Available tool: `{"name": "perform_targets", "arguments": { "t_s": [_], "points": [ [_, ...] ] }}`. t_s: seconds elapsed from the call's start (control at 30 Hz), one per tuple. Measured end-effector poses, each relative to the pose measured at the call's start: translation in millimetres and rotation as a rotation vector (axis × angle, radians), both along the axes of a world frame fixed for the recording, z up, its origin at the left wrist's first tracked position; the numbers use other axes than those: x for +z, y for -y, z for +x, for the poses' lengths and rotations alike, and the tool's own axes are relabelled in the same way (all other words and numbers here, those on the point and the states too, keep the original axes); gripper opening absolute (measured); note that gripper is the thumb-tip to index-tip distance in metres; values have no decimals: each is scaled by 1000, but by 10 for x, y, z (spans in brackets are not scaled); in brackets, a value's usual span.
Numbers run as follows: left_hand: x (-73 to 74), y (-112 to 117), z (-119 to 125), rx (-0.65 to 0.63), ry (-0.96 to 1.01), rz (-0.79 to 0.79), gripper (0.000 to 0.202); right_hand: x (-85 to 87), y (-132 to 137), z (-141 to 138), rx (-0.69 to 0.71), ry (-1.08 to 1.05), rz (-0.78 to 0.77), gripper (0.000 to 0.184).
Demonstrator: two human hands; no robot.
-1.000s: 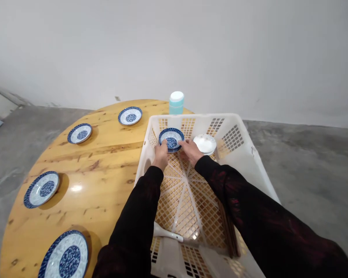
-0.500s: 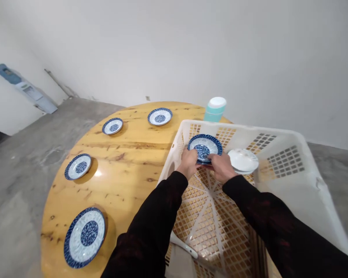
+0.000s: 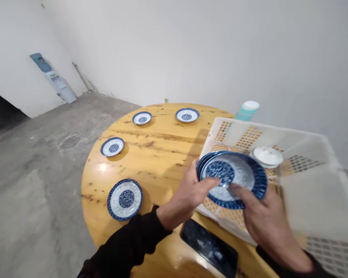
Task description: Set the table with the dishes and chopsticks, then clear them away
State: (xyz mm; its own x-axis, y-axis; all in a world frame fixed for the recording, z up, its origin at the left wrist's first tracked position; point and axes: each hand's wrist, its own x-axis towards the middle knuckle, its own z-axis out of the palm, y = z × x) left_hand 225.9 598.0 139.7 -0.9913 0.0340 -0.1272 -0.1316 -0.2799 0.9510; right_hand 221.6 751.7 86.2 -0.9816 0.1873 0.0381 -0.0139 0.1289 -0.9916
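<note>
Both of my hands hold a small stack of blue-and-white plates (image 3: 249, 173) over the near left rim of a white plastic basket (image 3: 301, 133). The stack is tilted, and its rims are fanned slightly apart at the left. My left hand (image 3: 193, 189) grips the left edge, thumb lying on the top plate's face. With its thumb also on top, my right hand (image 3: 262, 212) clasps the lower right edge. The fingers beneath the stack are hidden. Behind the stack, white dishes (image 3: 268, 156) sit in the basket.
Single blue-and-white plates lie along the round wooden table's (image 3: 159, 166) left and far edge, the nearest plate (image 3: 124, 199) left of my arm. A dark phone (image 3: 210, 247) lies below my hands. A turquoise container (image 3: 247, 111) with a white lid stands behind the basket.
The stack of plates has come up out of the basket toward me and tilted. My view has turned left, and the phone has come into sight.
</note>
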Motion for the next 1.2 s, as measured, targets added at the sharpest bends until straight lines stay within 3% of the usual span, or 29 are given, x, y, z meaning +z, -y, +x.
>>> {"name": "perform_targets", "arguments": {
  "t_s": [0.1, 0.27, 0.37, 0.47, 0.57, 0.67, 0.83, 1.0, 1.2],
  "points": [
    [-205, 639, 855, 43, 125, -5, 50, -174, 628, 763, 48, 106, 14, 31],
    [-939, 1739, 2327, 198, 319, 22, 71, -646, 1825, 2087, 235, 315, -143, 46],
    [-1288, 2289, 3156, 363, 401, 67, 67, -921, 2467, 2772, 291, 384, -221, 49],
    [-1462, 2682, 3783, 474, 543, 93, 62, -1104, 2945, 3238, 376, 423, -270, 50],
    [-1498, 2924, 4101, 557, 657, 98, 60, -1198, 3242, 3431, 472, 422, -282, 51],
    [-1447, 3080, 4126, 616, 673, 104, 60, -1254, 3423, 3403, 525, 395, -231, 53],
    [-1393, 3384, 3793, 624, 661, 111, 60, -1348, 3732, 3125, 503, 379, -142, 56],
    [-1427, 3841, 3204, 591, 676, 52, 55, -1422, 4189, 2678, 435, 391, -191, 58],
    [-1356, 4409, 2232, 467, 645, -28, 65, -1342, 4713, 1957, 245, 449, -273, 60]
  ]
}}
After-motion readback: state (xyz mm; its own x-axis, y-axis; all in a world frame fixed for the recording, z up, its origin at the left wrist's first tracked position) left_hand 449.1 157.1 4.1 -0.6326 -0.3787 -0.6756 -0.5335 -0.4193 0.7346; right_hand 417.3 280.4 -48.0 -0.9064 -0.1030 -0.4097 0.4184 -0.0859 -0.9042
